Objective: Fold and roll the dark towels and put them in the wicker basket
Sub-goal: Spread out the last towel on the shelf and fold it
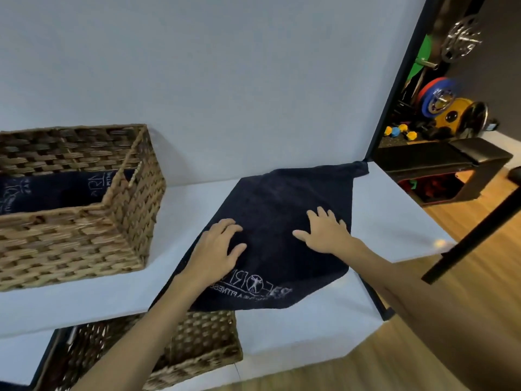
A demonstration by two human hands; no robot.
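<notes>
Towel count on the work surface is one: a single dark navy terry towel (270,221) with a white printed logo is laid flat and skewed on the white shelf top (389,210), one corner reaching the wall at the far right and the logo edge overhanging the near edge of the shelf. Two bare hands are placed on it. The left hand (217,249) is pressed palm-down on the left part of the cloth, fingers spread and only slightly bent, nothing gripped. The right hand (324,230) is laid flat on the right part near the towel's side edge, fingers extended and splayed, nothing gripped. The two hands are held apart, with bare cloth between them.

Two woven baskets are counted. One rectangular brown wicker basket (84,235) is set on the same shelf top, to the left of the towel and not touching it; dark cloth with white print (56,190) is seen lying inside, though the number of pieces cannot be determined. A second brown wicker basket (203,340) is positioned on the lower white shelf, directly below the towel's overhanging edge; its contents cannot be made out.

A pale wall (225,80) backs the shelf. At the right, coloured weight plates (439,100), one black padded bench (439,156) and a wooden floor (479,306) are visible.
</notes>
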